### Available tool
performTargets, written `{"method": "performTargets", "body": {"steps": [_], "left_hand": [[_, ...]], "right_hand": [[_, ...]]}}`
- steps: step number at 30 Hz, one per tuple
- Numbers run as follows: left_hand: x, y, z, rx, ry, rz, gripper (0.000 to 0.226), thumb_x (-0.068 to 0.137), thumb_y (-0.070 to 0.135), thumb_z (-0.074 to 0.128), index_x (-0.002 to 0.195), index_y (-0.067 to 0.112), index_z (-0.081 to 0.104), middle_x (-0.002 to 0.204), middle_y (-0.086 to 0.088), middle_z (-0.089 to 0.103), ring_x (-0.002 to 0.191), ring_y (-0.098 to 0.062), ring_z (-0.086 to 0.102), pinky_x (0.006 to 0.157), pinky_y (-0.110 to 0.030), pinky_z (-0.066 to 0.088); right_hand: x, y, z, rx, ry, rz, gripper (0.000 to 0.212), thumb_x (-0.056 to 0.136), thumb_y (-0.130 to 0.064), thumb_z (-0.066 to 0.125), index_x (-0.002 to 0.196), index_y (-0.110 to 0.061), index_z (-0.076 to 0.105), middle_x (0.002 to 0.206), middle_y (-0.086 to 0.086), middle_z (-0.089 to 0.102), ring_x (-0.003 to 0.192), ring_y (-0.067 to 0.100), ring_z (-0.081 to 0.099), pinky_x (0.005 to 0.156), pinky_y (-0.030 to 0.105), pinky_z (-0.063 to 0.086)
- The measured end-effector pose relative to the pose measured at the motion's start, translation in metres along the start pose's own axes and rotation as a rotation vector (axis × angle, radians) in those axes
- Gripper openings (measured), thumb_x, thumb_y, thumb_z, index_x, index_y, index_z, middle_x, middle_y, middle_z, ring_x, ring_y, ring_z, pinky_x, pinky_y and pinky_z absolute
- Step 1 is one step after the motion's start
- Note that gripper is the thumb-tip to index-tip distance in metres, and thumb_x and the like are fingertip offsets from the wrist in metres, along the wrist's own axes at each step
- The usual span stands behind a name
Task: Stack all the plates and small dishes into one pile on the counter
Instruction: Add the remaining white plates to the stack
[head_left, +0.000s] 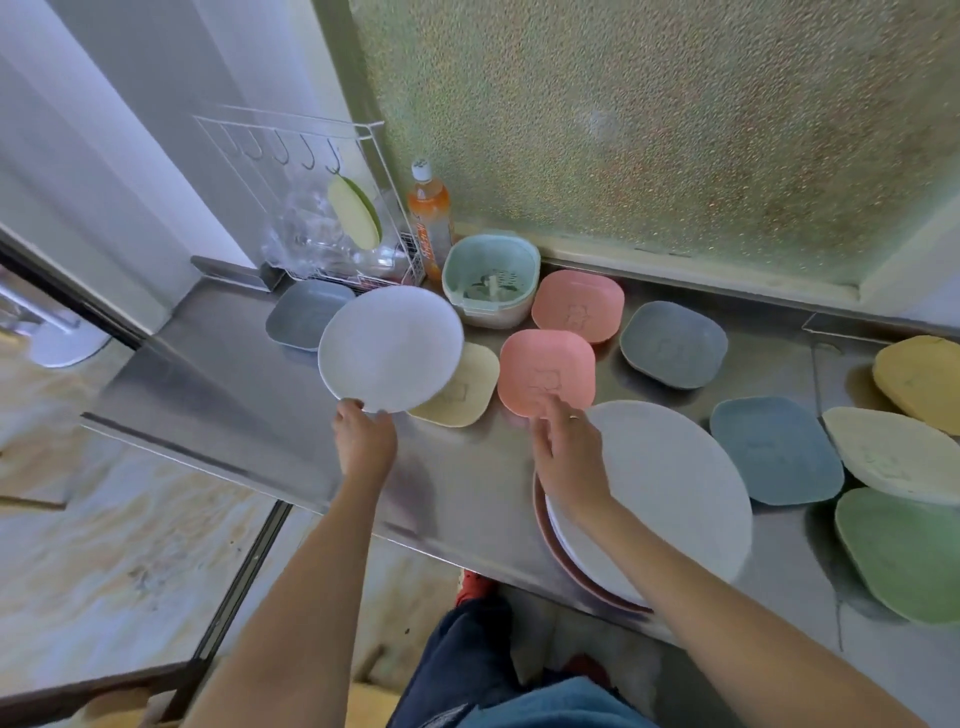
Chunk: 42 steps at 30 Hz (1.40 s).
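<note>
My left hand (363, 439) grips the near rim of a white round plate (389, 345) and holds it above the steel counter (234, 374). My right hand (566, 452) hovers with relaxed fingers over a pile of round plates (675, 493), white on top and pink beneath, its fingertips near a pink square dish (545, 371). Small dishes lie spread around: cream (467, 389), pink (576, 306), grey (672, 345), blue (774, 449), grey-blue (306, 312). At the right lie a cream plate (893, 454), a yellow one (922, 382) and a green one (904, 553).
A mint colander bowl (491, 280), an orange drink bottle (428, 218) and a white wire rack (322, 208) holding clear items stand at the back against the frosted window. The counter's front edge runs diagonally below my arms.
</note>
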<state>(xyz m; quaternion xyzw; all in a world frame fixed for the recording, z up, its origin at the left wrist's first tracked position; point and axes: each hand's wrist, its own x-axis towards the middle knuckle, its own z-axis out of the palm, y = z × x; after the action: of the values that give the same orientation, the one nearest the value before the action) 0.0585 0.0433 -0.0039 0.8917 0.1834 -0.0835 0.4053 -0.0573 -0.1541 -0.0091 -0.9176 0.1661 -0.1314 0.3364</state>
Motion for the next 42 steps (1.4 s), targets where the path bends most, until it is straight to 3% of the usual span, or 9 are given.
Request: {"method": "performTargets", "body": {"steps": [4,10,16,19,26,32,35,38,42], "left_hand": [[0.055,-0.006,-0.025,0.080,-0.021,-0.107,0.047,0.090,0.016,0.047,0.133,0.001,0.033,0.140,-0.024,0.034,0.122,-0.044,0.042,0.102,-0.046,0.035],[0.112,-0.002,-0.035,-0.038,-0.134,-0.150,0.043,0.095,0.022,0.043,0.131,0.001,0.036,0.129,-0.020,0.051,0.108,-0.034,0.051,0.086,-0.037,0.041],[0.140,0.009,-0.028,-0.238,-0.184,-0.240,0.039,0.091,0.020,0.048,0.128,0.009,0.047,0.125,-0.013,0.056,0.112,-0.032,0.054,0.092,-0.039,0.045],[0.143,0.008,-0.028,-0.365,-0.182,-0.235,0.021,0.088,0.011,0.047,0.106,0.018,0.055,0.094,-0.002,0.061,0.092,-0.027,0.055,0.081,-0.035,0.047],[0.111,0.002,-0.034,-0.587,-0.042,-0.211,0.018,0.077,0.011,0.047,0.060,0.017,0.044,0.063,-0.001,0.040,0.065,-0.021,0.034,0.053,-0.028,0.026],[0.065,0.003,-0.038,-0.626,0.087,-0.198,0.030,0.083,0.018,0.050,0.056,0.011,0.039,0.060,-0.006,0.031,0.059,-0.019,0.027,0.047,-0.023,0.028],[0.037,0.010,-0.029,-0.601,-0.025,-0.154,0.027,0.076,0.031,0.053,0.062,0.008,0.049,0.065,-0.012,0.042,0.059,-0.026,0.038,0.054,-0.025,0.041],[0.005,0.022,-0.007,-0.565,-0.214,-0.106,0.035,0.092,0.028,0.049,0.064,0.008,0.051,0.060,-0.011,0.047,0.050,-0.025,0.046,0.036,-0.020,0.045],[-0.039,0.038,0.028,-0.519,-0.397,-0.063,0.031,0.092,0.034,0.050,0.086,0.005,0.059,0.062,-0.008,0.049,0.050,-0.022,0.047,0.031,-0.017,0.039]], "right_hand": [[0.039,-0.035,0.046,0.033,-0.225,-0.049,0.030,0.093,-0.015,0.044,0.123,-0.016,0.049,0.103,0.012,0.064,0.097,0.031,0.057,0.079,0.045,0.047],[0.089,-0.068,0.095,0.108,-0.329,0.141,0.033,0.096,-0.016,0.043,0.129,-0.019,0.043,0.132,0.013,0.044,0.107,0.030,0.055,0.082,0.037,0.045],[0.113,-0.075,0.110,0.220,-0.205,0.370,0.031,0.094,-0.009,0.050,0.124,-0.015,0.049,0.135,0.008,0.046,0.127,0.024,0.043,0.101,0.030,0.036],[0.119,-0.077,0.111,0.311,-0.171,0.476,0.033,0.092,-0.003,0.050,0.124,-0.012,0.049,0.133,0.008,0.051,0.125,0.024,0.046,0.104,0.031,0.036],[0.108,-0.086,0.096,0.449,0.043,0.525,0.046,0.085,0.005,0.044,0.127,-0.014,0.044,0.099,0.002,0.053,0.093,0.024,0.054,0.075,0.029,0.040],[0.077,-0.074,0.059,0.529,0.074,0.453,0.055,0.086,0.005,0.043,0.135,-0.019,0.034,0.097,0.001,0.054,0.088,0.019,0.054,0.076,0.033,0.044],[0.062,-0.048,0.025,0.482,0.068,0.466,0.055,0.088,0.003,0.040,0.137,-0.019,0.030,0.082,-0.003,0.049,0.073,0.016,0.051,0.065,0.026,0.044],[0.044,-0.014,-0.015,0.439,0.128,0.460,0.053,0.089,0.004,0.041,0.138,-0.014,0.031,0.094,-0.001,0.051,0.079,0.017,0.053,0.066,0.027,0.040],[0.017,0.034,-0.069,0.414,0.150,0.421,0.052,0.093,-0.004,0.046,0.140,-0.021,0.031,0.107,-0.001,0.050,0.083,0.005,0.054,0.075,0.031,0.049]]}}
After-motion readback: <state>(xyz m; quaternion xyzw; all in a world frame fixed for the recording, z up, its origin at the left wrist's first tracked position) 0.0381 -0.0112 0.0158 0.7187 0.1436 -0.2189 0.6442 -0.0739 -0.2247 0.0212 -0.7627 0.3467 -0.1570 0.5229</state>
